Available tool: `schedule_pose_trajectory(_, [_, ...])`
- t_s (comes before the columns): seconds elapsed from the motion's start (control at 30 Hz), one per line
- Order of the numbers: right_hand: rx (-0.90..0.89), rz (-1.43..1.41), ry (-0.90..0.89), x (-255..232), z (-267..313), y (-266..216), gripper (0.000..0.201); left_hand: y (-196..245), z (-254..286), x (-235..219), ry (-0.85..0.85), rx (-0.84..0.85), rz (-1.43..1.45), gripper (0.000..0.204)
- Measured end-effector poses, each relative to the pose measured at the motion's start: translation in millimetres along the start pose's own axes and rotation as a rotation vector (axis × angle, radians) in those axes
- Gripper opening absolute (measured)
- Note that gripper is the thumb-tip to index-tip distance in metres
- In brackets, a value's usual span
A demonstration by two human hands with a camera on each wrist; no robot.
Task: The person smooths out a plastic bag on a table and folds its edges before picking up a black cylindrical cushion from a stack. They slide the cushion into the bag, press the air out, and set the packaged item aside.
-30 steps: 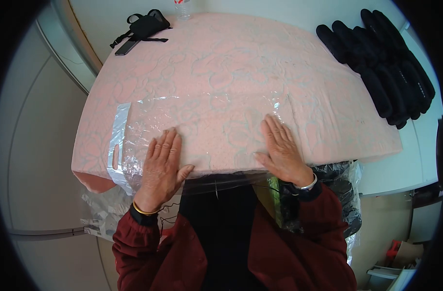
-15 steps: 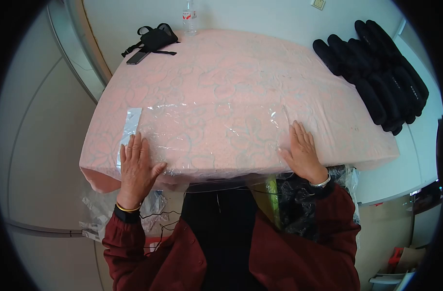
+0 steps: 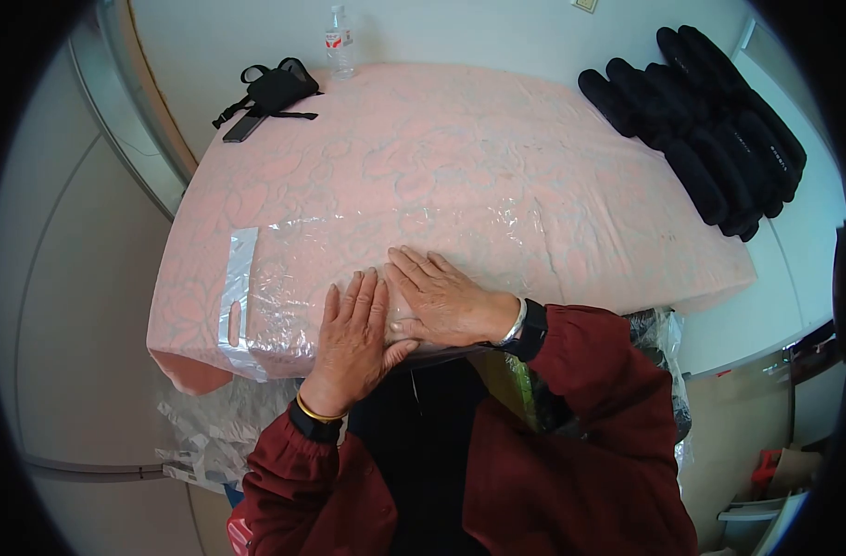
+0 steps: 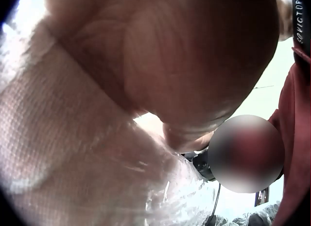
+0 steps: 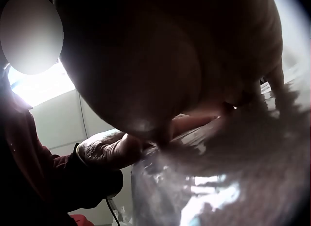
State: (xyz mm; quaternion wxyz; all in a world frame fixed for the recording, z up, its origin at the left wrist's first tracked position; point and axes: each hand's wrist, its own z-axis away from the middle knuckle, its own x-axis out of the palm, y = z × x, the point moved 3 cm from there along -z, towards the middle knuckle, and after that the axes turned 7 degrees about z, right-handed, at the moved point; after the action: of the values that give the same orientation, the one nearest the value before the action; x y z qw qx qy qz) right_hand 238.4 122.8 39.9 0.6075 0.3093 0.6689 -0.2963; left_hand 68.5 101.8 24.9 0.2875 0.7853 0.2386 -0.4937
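Observation:
A clear plastic bag (image 3: 298, 269) lies flat along the near edge of a pink patterned cloth (image 3: 460, 167). Its left end carries a silvery white strip (image 3: 240, 278) with a slot cut in it. My left hand (image 3: 353, 338) rests palm down on the bag, fingers straight and pointing away from me. Close beside it, my right hand (image 3: 451, 301) lies across the bag with its fingers extended toward the upper left. In the left wrist view the palm (image 4: 160, 55) is over the shiny film. The right wrist view shows the right palm (image 5: 146, 75), dark, above the glossy plastic.
Several black padded rolls (image 3: 710, 130) lie at the right on a white surface (image 3: 766, 269). At the back left are a black strapped pouch (image 3: 282, 88), a phone (image 3: 244, 128) and a water bottle (image 3: 340, 46). Crumpled clear plastic (image 3: 210, 426) sits below the left edge.
Both hands first slid outward to the bag's ends. Since then they have come together near its middle, the right hand sweeping left and the left hand moving right. The head view has shifted slightly.

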Motion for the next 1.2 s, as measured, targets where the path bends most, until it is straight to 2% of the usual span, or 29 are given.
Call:
schedule_pose_trajectory(0.13, [0.010,0.023,-0.091,-5.8,11.5,15.9,0.083,0.4,-1.4,-1.6,-0.016,-0.010,-0.001,0.089])
schedule_pose_trajectory(0.23, [0.205,0.047,-0.201,-12.7,19.2,52.7,0.086,0.7,-1.5,-3.2,-0.027,-0.008,-0.006,0.092])
schedule_pose_trajectory(0.27, [0.204,0.046,-0.202,-14.5,23.5,64.1,0.086,0.6,-1.8,-3.2,-0.029,-0.007,-0.010,0.093])
schedule_pose_trajectory(0.33, [0.390,0.043,-0.242,-14.0,36.2,92.6,0.087,0.7,-2.2,-3.0,-0.029,-0.006,-0.010,0.094])
schedule_pose_trajectory(0.43, [0.491,0.029,-0.273,-15.9,54.9,119.8,0.088,1.2,-2.2,-3.2,-0.020,-0.003,-0.016,0.097])
schedule_pose_trajectory(0.5, [0.539,0.026,-0.284,-23.0,58.3,126.5,0.088,1.1,-1.9,-2.2,-0.006,0.005,-0.011,0.099])
schedule_pose_trajectory(0.6, [0.672,0.080,-0.400,-40.1,59.0,126.7,0.085,1.2,-0.6,0.2,0.013,0.004,-0.015,0.100])
schedule_pose_trajectory(0.63, [0.665,0.082,-0.393,-40.7,56.7,122.5,0.085,1.3,-0.1,1.1,0.017,0.003,-0.017,0.101])
schedule_pose_trajectory(0.73, [0.546,0.325,-0.301,-40.9,43.4,99.1,0.080,0.7,0.3,-1.6,0.024,-0.004,-0.029,0.102])
schedule_pose_trajectory(0.8, [0.254,0.159,-0.122,-36.2,24.5,61.2,0.074,2.6,-0.5,-0.7,0.013,-0.007,-0.015,0.102])
schedule_pose_trajectory(0.87, [0.046,0.051,-0.151,-26.7,5.5,23.0,0.074,4.0,-0.3,1.4,0.017,0.002,-0.020,0.103])
schedule_pose_trajectory(1.03, [0.014,0.016,-0.183,-3.3,-21.7,24.3,0.075,0.7,-0.9,-0.5,0.028,0.001,-0.027,0.105])
schedule_pose_trajectory(1.1, [0.181,0.012,-0.204,-3.1,-26.6,57.4,0.076,1.5,2.4,0.7,0.022,-0.008,-0.011,0.105])
schedule_pose_trajectory(1.13, [0.184,0.013,-0.204,-3.1,-26.7,68.9,0.076,0.9,2.3,1.2,0.026,-0.001,-0.011,0.105])
schedule_pose_trajectory(1.2, [0.317,0.015,-0.220,-5.9,-24.5,94.3,0.075,0.1,0.5,2.0,0.045,0.008,-0.009,0.105])
